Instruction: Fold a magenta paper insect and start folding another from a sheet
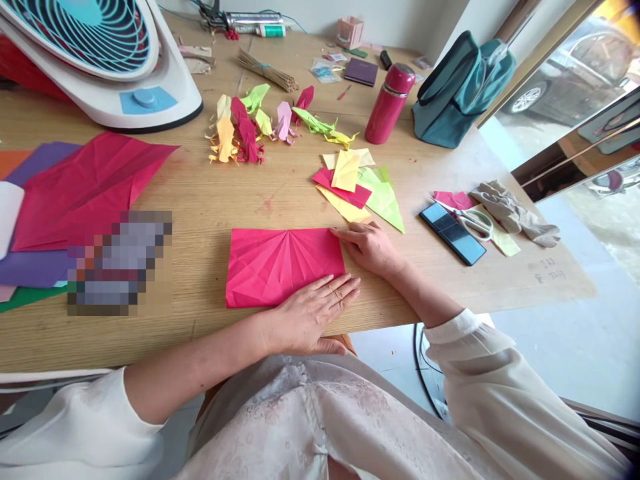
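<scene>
- On the desk [200, 200], near its front edge: one pink sheet [265, 267], fan-creased, was laid flat.
- Left hand [313, 303]: was spread flat across the sheet's lower right corner, thumb held apart, nothing gripped.
- Right hand [370, 248]: was placed at the upper right corner, index finger extended, others curled; whether the edge was pinched could not be told.
- Beyond: loose paper pieces [345, 173] were heaped; folded paper figures [247, 137] were grouped.
</scene>
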Tool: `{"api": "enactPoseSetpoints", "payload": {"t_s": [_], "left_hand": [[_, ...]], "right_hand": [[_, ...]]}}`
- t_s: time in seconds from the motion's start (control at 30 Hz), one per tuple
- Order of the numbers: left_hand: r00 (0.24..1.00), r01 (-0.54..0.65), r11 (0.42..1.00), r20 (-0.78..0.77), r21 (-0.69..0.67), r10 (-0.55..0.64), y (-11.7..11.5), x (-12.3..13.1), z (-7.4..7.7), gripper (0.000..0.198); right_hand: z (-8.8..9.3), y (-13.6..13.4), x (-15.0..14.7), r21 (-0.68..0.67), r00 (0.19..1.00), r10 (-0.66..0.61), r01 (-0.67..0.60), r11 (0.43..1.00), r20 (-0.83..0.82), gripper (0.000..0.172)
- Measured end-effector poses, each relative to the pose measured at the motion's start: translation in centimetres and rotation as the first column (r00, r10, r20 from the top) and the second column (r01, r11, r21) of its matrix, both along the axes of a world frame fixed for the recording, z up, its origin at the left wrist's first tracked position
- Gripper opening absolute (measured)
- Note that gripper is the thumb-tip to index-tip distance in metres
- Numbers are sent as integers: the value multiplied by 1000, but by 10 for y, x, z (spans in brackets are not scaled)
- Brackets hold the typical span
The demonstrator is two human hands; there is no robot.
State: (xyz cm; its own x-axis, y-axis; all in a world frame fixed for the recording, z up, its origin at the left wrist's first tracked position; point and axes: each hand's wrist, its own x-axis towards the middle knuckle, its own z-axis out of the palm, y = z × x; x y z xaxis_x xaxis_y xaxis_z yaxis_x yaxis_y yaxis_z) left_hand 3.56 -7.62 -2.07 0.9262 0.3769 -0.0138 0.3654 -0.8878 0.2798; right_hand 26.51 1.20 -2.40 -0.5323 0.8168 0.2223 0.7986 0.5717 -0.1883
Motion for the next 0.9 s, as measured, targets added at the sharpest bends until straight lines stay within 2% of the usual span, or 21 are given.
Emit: {"api": "enactPoseSetpoints", "payload": {"t_s": [0.23,0.5,0.63,0.7,0.77,0.9], "left_hand": [[1000,-4,1000,20,-9,4,-15,1,-2,105],[992,63,986,122,-155,-44,-24,-3,6,92],[971,94,986,230,-136,-61,-31,-5,9,83],[960,51,995,278,-83,-26,-32,-3,12,83],[961,-54,998,272,-27,59,-29,2,15,85],[958,-262,964,133,51,253,-20,12,11,95]], "right_hand": [[0,0,0,17,1000,5,-5,1000,3,39],[0,0,0,19,1000,1,-1,1000,16,39],[0,0,0,7,1000,9,-9,1000,12,39],[-1,0,1,11,1000,13,-13,1000,12,39],[-2,1,2,25,1000,12,-12,1000,10,38],[-6,1,3,42,1000,8,-8,999,-3,36]]}}
